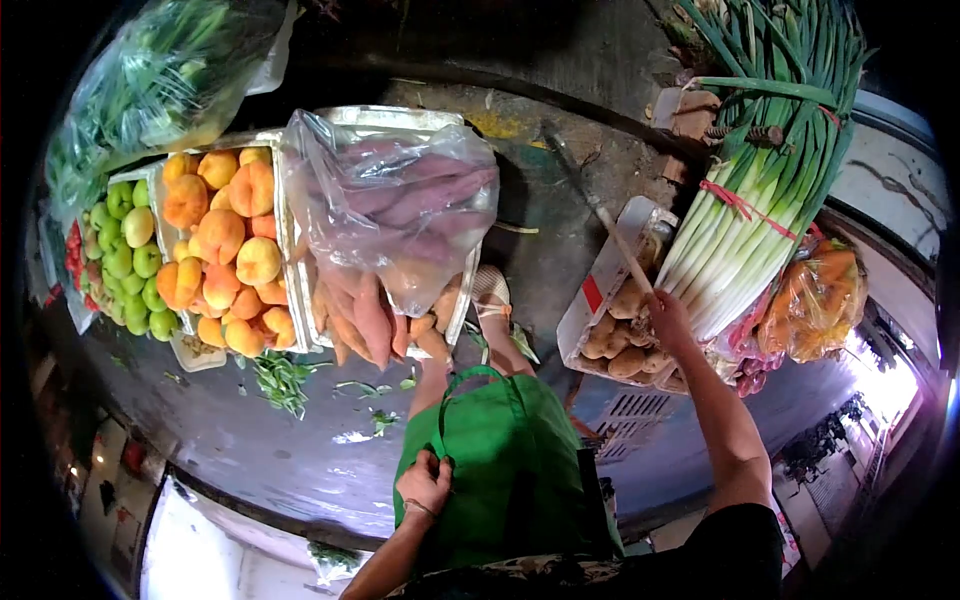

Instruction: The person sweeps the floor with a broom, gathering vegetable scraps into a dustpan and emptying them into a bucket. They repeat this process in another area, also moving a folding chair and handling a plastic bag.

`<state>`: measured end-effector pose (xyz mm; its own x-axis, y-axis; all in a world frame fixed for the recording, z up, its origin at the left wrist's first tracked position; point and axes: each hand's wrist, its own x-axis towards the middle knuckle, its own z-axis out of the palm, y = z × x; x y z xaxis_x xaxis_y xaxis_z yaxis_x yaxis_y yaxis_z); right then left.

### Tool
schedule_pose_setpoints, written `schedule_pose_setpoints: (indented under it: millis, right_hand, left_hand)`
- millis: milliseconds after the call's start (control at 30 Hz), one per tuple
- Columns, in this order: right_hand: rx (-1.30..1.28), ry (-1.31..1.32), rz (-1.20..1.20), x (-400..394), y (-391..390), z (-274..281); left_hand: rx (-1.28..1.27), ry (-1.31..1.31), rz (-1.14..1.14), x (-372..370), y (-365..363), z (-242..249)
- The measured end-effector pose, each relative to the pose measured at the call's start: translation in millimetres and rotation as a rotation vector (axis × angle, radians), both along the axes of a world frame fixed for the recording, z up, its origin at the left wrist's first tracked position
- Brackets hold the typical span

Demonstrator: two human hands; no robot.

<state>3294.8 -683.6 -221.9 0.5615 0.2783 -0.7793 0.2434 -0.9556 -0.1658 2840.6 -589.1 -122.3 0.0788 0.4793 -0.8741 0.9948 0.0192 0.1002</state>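
Observation:
My right hand (668, 315) is closed around the near end of a long thin wooden stick (622, 240), whose darker far end points away over the floor. Just beyond that hand lie potatoes (628, 362) in a white box (572, 335). A large bundle of green onions (735, 230), tied with red bands, rests beside and above the box. Low in front of my body, my left hand (427, 482) has its fingers curled at the edge of a green cloth bag (525, 430) with looped handles, gripping it beside a strap.
Left of my feet stand boxes of sweet potatoes (372, 320) partly under clear plastic (400, 200), peaches (220, 240) and green fruit (130, 255). Bagged greens (150, 90) lie behind them. Loose leaves (282, 382) litter the floor. An orange plastic bag (815, 305) sits at right.

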Motion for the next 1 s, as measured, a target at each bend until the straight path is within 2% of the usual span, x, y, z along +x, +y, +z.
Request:
schedule_pose_setpoints:
  millis: [67, 133, 167, 300, 400, 467, 533, 600, 633, 733, 867, 933, 1000]
  right_hand:
    - [0.031, 0.044, -0.063, -10, 2, -1]
    - [0.125, 0.001, 0.048, -20, 17, -8]
    - [0.138, 0.066, 0.019, -16, 17, -22]
    - [0.064, -0.020, 0.090, -8, 36, -62]
    - [0.111, -0.016, -0.055, -3, 15, -79]
    - [0.057, 0.123, -0.175, -6, 7, -84]
    - [0.090, 0.083, -0.152, -19, 8, -77]
    - [0.139, 0.069, 0.003, -25, 19, -57]
    - [0.235, 0.127, -0.107, -27, 27, -47]
    - [0.249, 0.113, -0.047, -18, 42, -35]
    - [0.355, 0.015, 0.079, -7, 51, -89]
    - [0.207, 0.051, 0.142, -3, 67, -111]
    - [0.165, 0.002, 0.198, -5, 92, -103]
  left_hand:
    - [-0.022, 0.007, 0.005, 3, 3, 2]
    - [-0.044, 0.023, 0.005, 4, 1, 1]
    - [-0.028, 0.013, 0.003, 2, 0, 0]
    - [0.026, -0.026, -0.054, -2, -2, -3]
    - [-0.001, -0.041, -0.038, 3, 0, -5]
    - [0.013, -0.034, -0.072, 1, -1, -6]
    - [0.033, -0.022, -0.098, 4, 1, -7]
    - [0.026, -0.020, -0.095, 8, 2, -5]
    - [0.025, -0.021, -0.106, 9, 4, -6]
    - [0.018, -0.020, -0.154, 8, 2, -6]
    - [0.022, -0.026, -0.152, 12, 6, -7]
    - [0.023, -0.017, -0.146, 14, 8, -8]
    - [-0.016, 0.002, -0.149, 12, 9, -7]
